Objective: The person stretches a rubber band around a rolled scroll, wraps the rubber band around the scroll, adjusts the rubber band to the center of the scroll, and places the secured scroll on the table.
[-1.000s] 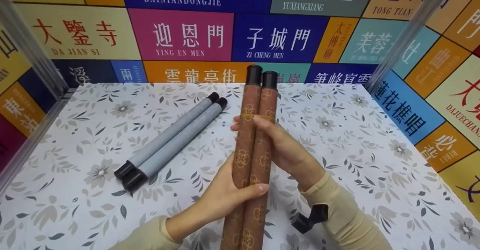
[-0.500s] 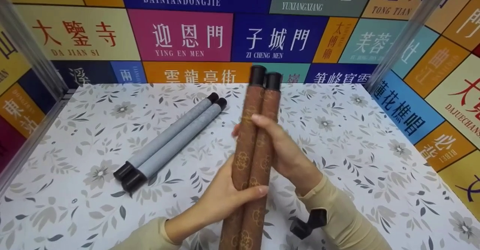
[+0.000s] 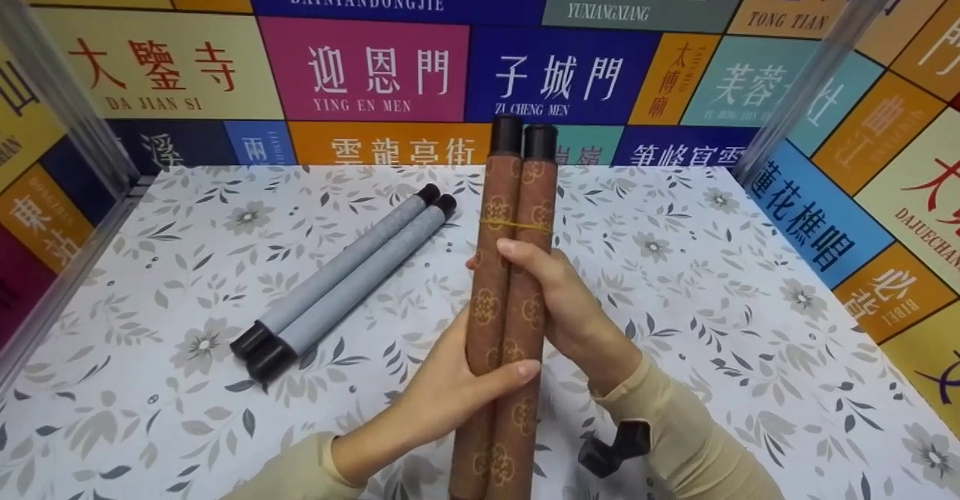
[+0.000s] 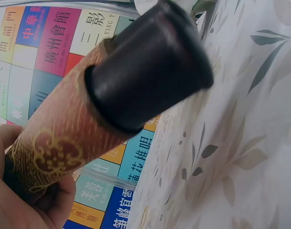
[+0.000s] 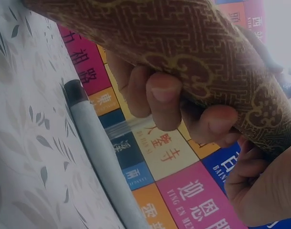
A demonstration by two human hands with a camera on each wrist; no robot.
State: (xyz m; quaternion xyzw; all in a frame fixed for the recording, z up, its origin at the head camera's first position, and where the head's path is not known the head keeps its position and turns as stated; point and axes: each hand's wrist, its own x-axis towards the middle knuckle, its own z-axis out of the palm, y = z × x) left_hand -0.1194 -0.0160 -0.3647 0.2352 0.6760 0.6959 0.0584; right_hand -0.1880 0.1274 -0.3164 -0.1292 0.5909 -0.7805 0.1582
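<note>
Brown rolls [image 3: 487,309]: we see the pair side by side in both hands, above the floral cloth [image 3: 697,440]; long axis running away from the person, far ends leaning slightly rightward
Left hand [image 3: 450,391]: grips the pair lower down; thumb across the front
Right hand [image 3: 581,301]: grips farther up, fingers curled behind; we judge it the nearer to the band
Yellow band [image 3: 534,226]: crosswise to that axis; just beyond the right thumb
Grey rolls [image 3: 361,281]: left of both hands; lying on the cloth, slantwise

Wall panels [image 3: 366,69] read "YING EN MEN" (on pink) and "BAINIANDONGJIE".
</note>
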